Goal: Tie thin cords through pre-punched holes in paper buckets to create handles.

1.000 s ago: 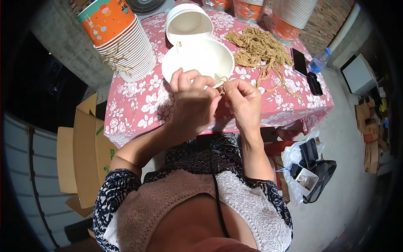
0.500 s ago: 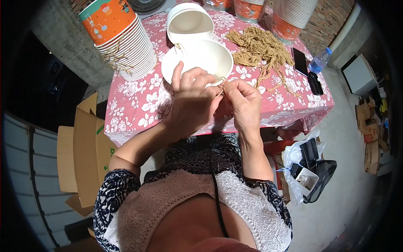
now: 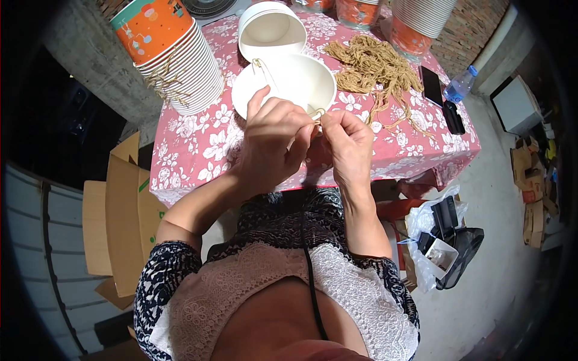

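A white-lined paper bucket point(image 3: 304, 78) lies tilted in front of me, its opening toward me. Tan cord point(image 3: 318, 113) is looped at its near right rim, and another cord end point(image 3: 259, 64) shows at the rim's far left. My left hand point(image 3: 271, 138) reaches across the near rim, thumb and fingertips closed on the cord, one finger raised. Against it, my right hand point(image 3: 351, 141) pinches the same cord between thumb and forefinger. My fingers partly hide the knot or hole there. Behind this bucket another white bucket point(image 3: 274, 30) rests on its side.
A tall stack of orange-printed paper buckets point(image 3: 201, 81), draped with cord pieces, stands at left. Right of the bucket lie a heap of tan cords point(image 3: 376, 66), a phone point(image 3: 430, 87), a bottle point(image 3: 461, 85) and a black case point(image 3: 453, 118). More stacked buckets point(image 3: 421, 27) stand behind.
My left thumb and fingers have drawn closer together at the cord, and the pale strip between them no longer shows. The right hand keeps its pinch, barely shifted.
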`<state>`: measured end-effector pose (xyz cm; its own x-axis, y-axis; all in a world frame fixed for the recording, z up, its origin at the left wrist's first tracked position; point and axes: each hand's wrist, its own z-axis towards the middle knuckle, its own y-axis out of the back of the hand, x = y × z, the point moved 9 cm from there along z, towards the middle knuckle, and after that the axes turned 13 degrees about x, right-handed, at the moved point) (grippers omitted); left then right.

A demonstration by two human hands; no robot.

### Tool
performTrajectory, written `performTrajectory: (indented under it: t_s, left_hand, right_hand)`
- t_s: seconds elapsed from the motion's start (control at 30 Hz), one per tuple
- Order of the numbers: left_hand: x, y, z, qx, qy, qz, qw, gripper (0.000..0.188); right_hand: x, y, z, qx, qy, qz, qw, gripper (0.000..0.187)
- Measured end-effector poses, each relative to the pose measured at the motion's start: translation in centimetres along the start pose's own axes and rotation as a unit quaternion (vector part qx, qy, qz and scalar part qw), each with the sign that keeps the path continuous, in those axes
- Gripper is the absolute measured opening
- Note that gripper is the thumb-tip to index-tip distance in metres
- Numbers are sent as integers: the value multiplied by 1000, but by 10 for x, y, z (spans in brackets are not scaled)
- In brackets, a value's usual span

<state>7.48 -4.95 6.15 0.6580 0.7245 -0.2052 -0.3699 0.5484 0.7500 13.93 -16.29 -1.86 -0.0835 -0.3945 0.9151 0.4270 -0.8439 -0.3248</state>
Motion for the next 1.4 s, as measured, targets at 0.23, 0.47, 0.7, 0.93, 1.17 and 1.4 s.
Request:
performTrajectory:
  t_s: [0.23,0.47,0.7,0.93,1.17,1.4]
  left_hand:
    - [11,7,2,-19,33,-27,999,3]
    - [31,7,10,7,111,-115,987,6]
    - [31,5,12,52,132,-96,985,7]
    - [31,1,11,54,101,-83,990,7]
    - [33,0,6,68,83,-68,992,2]
    - [28,9,2,120,3,-106,987,6]
  right_hand:
    - [15,0,-1,-44,81,-125,988,10]
    - [13,1,1,-31,61,-126,990,9]
    - [15,3,3,-26,34,-172,984,16]
    - [20,-2,6,-27,35,-247,968,19]
    - [54,5,6,-15,217,-398,891,7]
    - [77,-36,29,224,226,-559,766,33]
